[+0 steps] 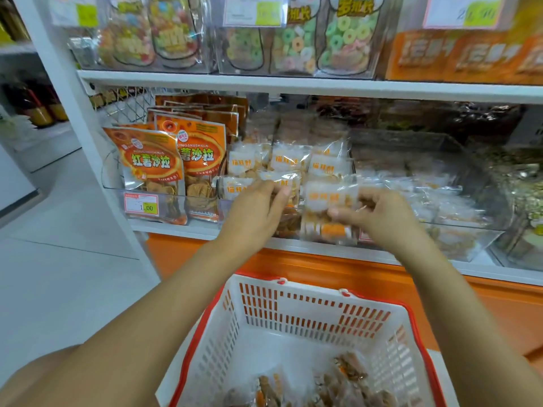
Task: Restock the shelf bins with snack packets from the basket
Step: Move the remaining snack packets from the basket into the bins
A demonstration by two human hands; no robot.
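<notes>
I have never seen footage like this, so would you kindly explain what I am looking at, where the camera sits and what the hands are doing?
There is no machine here, only a person restocking a shop shelf. The single picture comes from a wide-angle camera worn on the head, looking forward and down, so both bare arms reach into view from below.

The right hand pinches a clear packet of snacks in front of a clear bin on the shelf. The left hand curls its fingers onto a second packet at the bin's front.

Left of that bin stand orange bags. Below the arms is a white basket with a red rim, with a few snacks at the bottom.
</notes>
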